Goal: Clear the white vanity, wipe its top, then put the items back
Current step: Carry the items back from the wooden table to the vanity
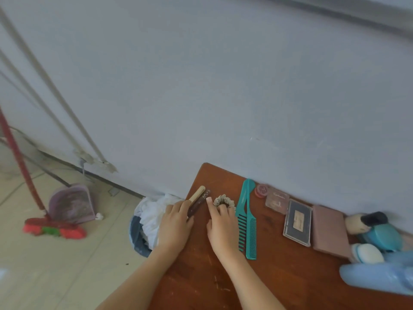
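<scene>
The fingers [185, 206] of the left hand [175, 224] are pressed together and bent over the lower end of a brown tube [198, 203]. The thumb is on the other side of the tube, so the hand grips it. The tube lies flat on the table [279, 278], well to the left of the teal combs [245, 211], and its cream cap [197, 193] points toward the wall [223, 86]. A second thin tube seems to lie against it, but this part is blurred.

The fingers of the right hand [223, 229] are spread. The first finger is straight and touches the table, and the thumb stands out to the side. The next fingers rest on a beige scrunchie [224, 200], one tip in its hole. I cannot tell if they pinch it. The scrunchie lies just left of the combs, between them and the tube.

The two combs lie side by side, teeth toward the person. Right of them, along the wall, there is a red round tin [261, 190], then a small brown compact [276, 200], a dark palette [297, 222] and a mauve flat case [330, 231]. Further right are blue containers [375, 278], blurred.

Left of the combs, past the table edge, a bin [139, 240] with white cloth or a bag stands on the floor [67, 276]. Far left are a red broom [53, 229] and a purple dustpan [71, 203].
</scene>
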Action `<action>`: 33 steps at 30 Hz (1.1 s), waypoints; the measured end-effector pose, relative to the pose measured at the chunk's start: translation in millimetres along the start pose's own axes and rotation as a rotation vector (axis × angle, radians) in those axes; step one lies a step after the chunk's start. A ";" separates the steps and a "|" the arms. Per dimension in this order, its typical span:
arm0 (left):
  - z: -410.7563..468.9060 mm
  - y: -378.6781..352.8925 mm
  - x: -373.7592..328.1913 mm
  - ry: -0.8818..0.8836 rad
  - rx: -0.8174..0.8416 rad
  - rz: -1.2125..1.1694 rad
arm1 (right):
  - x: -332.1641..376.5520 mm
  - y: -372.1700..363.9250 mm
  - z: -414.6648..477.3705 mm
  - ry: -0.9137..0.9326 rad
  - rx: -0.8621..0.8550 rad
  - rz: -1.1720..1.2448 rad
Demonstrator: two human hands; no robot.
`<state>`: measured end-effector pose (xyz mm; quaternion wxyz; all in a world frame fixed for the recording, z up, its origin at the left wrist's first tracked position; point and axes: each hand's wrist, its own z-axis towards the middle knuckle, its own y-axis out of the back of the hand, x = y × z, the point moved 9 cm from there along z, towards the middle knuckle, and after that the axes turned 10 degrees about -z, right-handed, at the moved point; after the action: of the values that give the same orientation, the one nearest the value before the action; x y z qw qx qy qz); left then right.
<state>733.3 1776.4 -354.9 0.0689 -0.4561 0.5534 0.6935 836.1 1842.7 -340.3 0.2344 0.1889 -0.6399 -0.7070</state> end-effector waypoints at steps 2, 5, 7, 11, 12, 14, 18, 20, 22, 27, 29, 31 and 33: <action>0.5 3.6 -3.7 -0.071 -0.031 0.051 | 3.0 3.5 -7.5 0.002 -0.022 -0.004; -0.5 2.9 -8.0 -0.129 -0.006 0.163 | 1.8 3.2 -12.5 0.016 -0.013 -0.007; -1.5 4.3 -6.0 -0.093 0.014 0.197 | -0.5 2.4 -14.2 0.025 0.004 0.010; -5.3 11.3 7.8 0.051 0.066 0.126 | -3.6 1.0 -17.1 0.019 0.018 0.055; -7.9 10.1 9.9 0.055 0.082 0.103 | -3.5 1.0 -17.8 0.018 0.015 0.062; -12.9 9.1 12.5 0.060 0.097 0.093 | -3.2 1.3 -19.2 0.018 0.003 0.071; -15.6 2.2 20.5 0.099 0.188 0.119 | -3.7 -2.2 -20.8 0.024 0.003 0.089; -15.6 3.3 23.6 0.134 0.219 0.040 | -4.2 -3.1 -21.2 0.037 0.001 0.092; -18.5 7.2 18.9 0.125 0.230 -0.058 | -4.6 -2.2 -21.1 0.037 -0.006 0.087; -25.2 20.5 13.5 0.162 0.171 -0.200 | -4.9 -2.6 -21.2 0.045 -0.011 0.103; -26.2 22.6 16.4 0.189 0.152 -0.203 | -4.7 -4.0 -21.0 0.062 -0.003 0.111; -25.9 25.1 16.8 0.194 0.135 -0.191 | -4.9 -5.5 -20.6 0.068 0.010 0.116; -21.4 27.3 14.3 0.163 0.129 -0.181 | -5.5 -6.0 -19.4 0.045 0.042 0.124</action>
<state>720.6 1742.5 -345.2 0.1152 -0.5535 0.5571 0.6082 851.1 1830.4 -348.6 0.2882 0.1697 -0.6596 -0.6731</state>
